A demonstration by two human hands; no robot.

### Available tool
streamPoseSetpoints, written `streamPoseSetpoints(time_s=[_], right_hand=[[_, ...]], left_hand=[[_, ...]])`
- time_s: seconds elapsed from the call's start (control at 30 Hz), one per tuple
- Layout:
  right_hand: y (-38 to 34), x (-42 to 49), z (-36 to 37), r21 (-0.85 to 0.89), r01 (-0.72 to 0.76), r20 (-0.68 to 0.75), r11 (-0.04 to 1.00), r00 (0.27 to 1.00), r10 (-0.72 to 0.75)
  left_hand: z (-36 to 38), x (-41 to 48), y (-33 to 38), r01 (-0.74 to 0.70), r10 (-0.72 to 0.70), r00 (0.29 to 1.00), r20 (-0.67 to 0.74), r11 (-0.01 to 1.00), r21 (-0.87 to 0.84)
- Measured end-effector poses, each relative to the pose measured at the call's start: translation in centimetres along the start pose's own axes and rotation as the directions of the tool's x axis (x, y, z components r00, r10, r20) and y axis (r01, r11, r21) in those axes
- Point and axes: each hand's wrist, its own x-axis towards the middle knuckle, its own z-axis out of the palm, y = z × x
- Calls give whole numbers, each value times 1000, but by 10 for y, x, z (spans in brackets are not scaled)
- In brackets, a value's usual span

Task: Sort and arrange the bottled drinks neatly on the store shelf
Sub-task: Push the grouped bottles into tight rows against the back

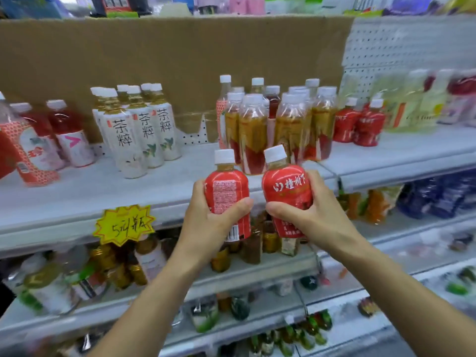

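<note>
A person is holding two red-labelled drink bottles in front of a grey store shelf (386,155): the left hand (208,215) is gripping one bottle (226,191), the right hand (309,210) the other (286,189). They are likely heading for the matching red bottles (360,124) at right, which calls for setting them upright.

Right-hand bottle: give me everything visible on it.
The right-hand bottle is clear plastic by its look, with a white screw cap on, amber drink at the neck and a red wrap label whose white characters face the camera. It is held off the shelf, before its front edge, top leaning slightly left. The right hand grips its lower half: thumb across the front, fingers round the right side. The left-hand bottle is close beside it; contact cannot be told.
</note>
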Motion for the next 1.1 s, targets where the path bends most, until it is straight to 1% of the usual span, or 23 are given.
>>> streamPoseSetpoints(time_s=[0.1, 0.27, 0.43, 0.53, 0.63, 0.73, 0.8, 0.87, 0.93, 1.03, 1.1], right_hand=[[14, -17, -44, -10, -26, -32, 1000, 999, 25], [31, -28, -109, -11, -65, -95, 998, 993, 64], [56, -14, -173, 5, -89, -175, 996, 981, 88], [75, 5, -210, 13, -103, -192, 995, 976, 103], [94, 33, -244, 7, -93, -200, 996, 975, 92], [109, 68, -276, 25, -97, -206, 995, 973, 100], [114, 92, -298, -2, -100, -191, 995, 977, 98], [120, 118, -317, -13, -78, -187, 997, 980, 75], [125, 142, -333, 14, -43, -205, 999, 978, 45], [137, 176, -350, 58, -26, -203, 998, 978, 37], [148, 199, -356, 69, -31, -170, 997, 985, 42]], left_hand=[[45, -16, 9, 20, -21, 997, 71, 1000, 13], [115, -25, 22, 50, -45, 988, 146, 998, -29], [181, -13, 36, 65, -44, 975, 217, 994, -91], [221, 5, 42, 54, -26, 966, 255, 993, -104], [264, 33, 44, 32, -1, 965, 261, 993, -112], [303, 66, 46, 9, 15, 974, 225, 994, -109], [328, 87, 48, 3, 18, 978, 208, 995, -103], [350, 110, 51, -16, 34, 976, 217, 996, -85], [369, 133, 52, -41, 53, 978, 203, 997, -66], [392, 162, 48, -32, 48, 982, 181, 995, -90], [404, 179, 41, -7, 20, 983, 180, 997, -71]])
